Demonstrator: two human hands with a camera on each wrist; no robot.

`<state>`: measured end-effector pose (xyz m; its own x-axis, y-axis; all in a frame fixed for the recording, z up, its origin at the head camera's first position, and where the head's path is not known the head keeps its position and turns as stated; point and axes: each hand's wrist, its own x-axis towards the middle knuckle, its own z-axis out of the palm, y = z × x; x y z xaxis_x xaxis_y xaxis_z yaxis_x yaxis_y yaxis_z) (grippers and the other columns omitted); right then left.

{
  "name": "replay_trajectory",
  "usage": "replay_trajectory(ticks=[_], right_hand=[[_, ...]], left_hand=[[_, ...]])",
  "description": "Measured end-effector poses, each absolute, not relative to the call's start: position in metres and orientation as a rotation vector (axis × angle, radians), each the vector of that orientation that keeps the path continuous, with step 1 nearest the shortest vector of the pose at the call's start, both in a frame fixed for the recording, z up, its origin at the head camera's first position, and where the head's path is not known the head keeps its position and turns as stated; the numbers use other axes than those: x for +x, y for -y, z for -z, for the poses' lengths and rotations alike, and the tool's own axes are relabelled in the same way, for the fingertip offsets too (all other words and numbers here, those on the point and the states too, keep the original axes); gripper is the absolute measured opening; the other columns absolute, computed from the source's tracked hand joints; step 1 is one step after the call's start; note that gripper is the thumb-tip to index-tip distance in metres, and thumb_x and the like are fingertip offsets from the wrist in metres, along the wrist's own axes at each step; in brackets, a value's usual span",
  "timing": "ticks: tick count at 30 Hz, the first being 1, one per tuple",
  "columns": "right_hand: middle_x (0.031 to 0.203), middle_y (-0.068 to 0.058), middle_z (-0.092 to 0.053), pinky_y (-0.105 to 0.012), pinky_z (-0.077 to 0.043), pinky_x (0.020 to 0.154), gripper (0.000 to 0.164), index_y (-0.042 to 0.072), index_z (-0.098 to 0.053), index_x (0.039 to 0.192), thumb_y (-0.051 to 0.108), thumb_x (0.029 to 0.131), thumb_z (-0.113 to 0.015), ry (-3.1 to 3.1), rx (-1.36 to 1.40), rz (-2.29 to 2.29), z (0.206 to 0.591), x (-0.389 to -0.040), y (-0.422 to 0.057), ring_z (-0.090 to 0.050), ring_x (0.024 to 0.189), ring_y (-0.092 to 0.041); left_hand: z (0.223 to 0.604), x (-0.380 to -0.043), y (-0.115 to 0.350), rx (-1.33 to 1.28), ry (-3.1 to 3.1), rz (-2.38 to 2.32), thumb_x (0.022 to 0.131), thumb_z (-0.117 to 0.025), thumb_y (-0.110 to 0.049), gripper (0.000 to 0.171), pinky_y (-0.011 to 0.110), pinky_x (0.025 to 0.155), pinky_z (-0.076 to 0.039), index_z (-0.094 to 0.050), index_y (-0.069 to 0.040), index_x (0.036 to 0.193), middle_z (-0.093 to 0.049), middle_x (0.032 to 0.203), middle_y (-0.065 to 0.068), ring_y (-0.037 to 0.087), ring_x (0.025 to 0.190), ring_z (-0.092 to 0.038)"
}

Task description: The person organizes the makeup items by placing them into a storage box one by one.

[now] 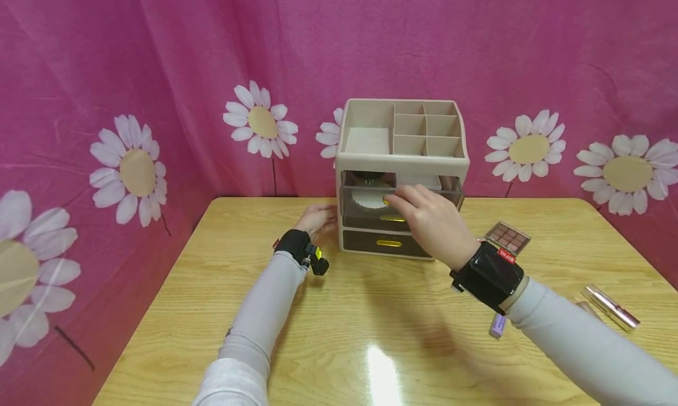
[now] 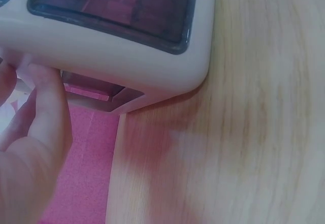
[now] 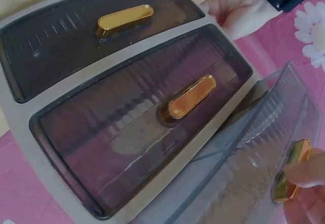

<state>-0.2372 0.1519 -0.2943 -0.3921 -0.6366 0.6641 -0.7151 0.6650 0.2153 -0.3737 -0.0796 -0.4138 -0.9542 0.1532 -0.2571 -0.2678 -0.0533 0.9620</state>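
A cream makeup organizer stands at the back of the table, its top drawer partly pulled out. My right hand pinches that drawer's gold handle between thumb and fingers. Through the smoky clear front show a round white thing and a dark round top. The two lower drawers, one with its gold handle in plain sight, are closed. At the organizer's left side, my left hand touches the wall with its fingertips, beside a side opening.
Right of the organizer lies an open eyeshadow palette, partly behind my right wrist. A small purple tube and a shiny pink tube lie nearer the front right. Divided compartments top the organizer; a pink flowered curtain hangs behind.
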Motion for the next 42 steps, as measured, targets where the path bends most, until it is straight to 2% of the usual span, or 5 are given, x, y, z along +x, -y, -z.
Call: replay_trajectory(ticks=[15,26,34,39,42], right_hand=[[0.099,-0.014,-0.059,-0.035,-0.052,0.074,0.040,-0.003,-0.062,0.107,-0.017,0.070,-0.063,2.206,1.000,-0.153,0.292,-0.256,-0.151,-0.056,0.091,-0.027],[0.101,-0.015,-0.058,-0.036,-0.051,0.078,0.036,-0.004,-0.062,0.107,-0.015,0.072,-0.063,2.214,0.989,-0.144,0.291,-0.262,-0.151,-0.055,0.094,-0.028],[0.100,-0.014,-0.058,-0.037,-0.051,0.077,0.034,-0.004,-0.062,0.105,-0.015,0.073,-0.061,2.195,0.993,-0.149,0.293,-0.266,-0.151,-0.055,0.093,-0.027],[0.100,-0.014,-0.058,-0.038,-0.051,0.076,0.036,-0.003,-0.062,0.105,-0.016,0.071,-0.060,2.184,0.993,-0.158,0.292,-0.268,-0.150,-0.054,0.093,-0.028],[0.100,-0.014,-0.058,-0.038,-0.051,0.075,0.036,-0.003,-0.062,0.105,-0.016,0.071,-0.059,2.182,0.992,-0.160,0.292,-0.270,-0.150,-0.054,0.093,-0.028]], left_hand=[[0.381,-0.345,0.075,-0.175,-1.953,-2.061,0.094,-0.043,0.001,0.037,0.034,0.096,-0.044,-0.043,0.008,0.131,-0.052,0.123,0.022,0.019,0.095,-0.054],[0.464,-0.417,0.089,-0.005,-1.863,-2.172,0.089,-0.054,-0.001,0.032,0.031,0.080,-0.053,-0.055,0.005,0.120,-0.063,0.107,0.017,0.022,0.093,-0.061],[0.405,-0.364,0.077,-0.149,-1.963,-2.073,0.094,-0.045,0.000,0.035,0.033,0.091,-0.047,-0.047,0.006,0.128,-0.057,0.117,0.017,0.020,0.098,-0.057],[0.458,-0.411,0.090,0.014,-1.874,-2.163,0.089,-0.056,-0.003,0.028,0.029,0.077,-0.053,-0.058,0.003,0.116,-0.063,0.103,0.014,0.021,0.091,-0.061],[0.459,-0.412,0.089,-0.026,-1.896,-2.152,0.090,-0.055,-0.003,0.030,0.030,0.080,-0.053,-0.056,0.002,0.119,-0.062,0.107,0.015,0.022,0.094,-0.060]])
